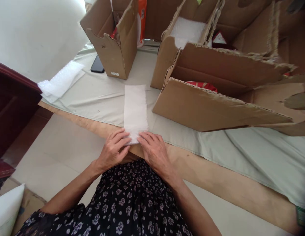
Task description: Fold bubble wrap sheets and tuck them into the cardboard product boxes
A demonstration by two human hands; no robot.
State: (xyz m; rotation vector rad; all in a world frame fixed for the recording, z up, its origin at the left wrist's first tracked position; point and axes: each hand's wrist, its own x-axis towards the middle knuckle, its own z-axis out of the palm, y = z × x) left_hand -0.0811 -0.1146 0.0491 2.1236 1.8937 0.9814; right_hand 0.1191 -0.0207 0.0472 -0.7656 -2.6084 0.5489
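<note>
A narrow white strip (135, 105), apparently padded wrap with a rough right edge, lies lengthwise on the pale green cloth. Its near end is folded or rolled into a bubbly white part at the table's edge. My left hand (114, 147) grips the left corner of that end, fingers on top and thumb below. On the right corner, my right hand (153, 147) has its fingers bent over the wrap, its thumb mostly hidden. Whether anything lies inside the fold, I cannot tell.
Bubble wrap (62, 78) lies at the left of the table. A phone (97, 65) rests beside a tall cardboard box (113, 55). Several cut-open boxes stand on the right, the nearest box (204, 111) holding something red. An orange package (142, 23) stands behind.
</note>
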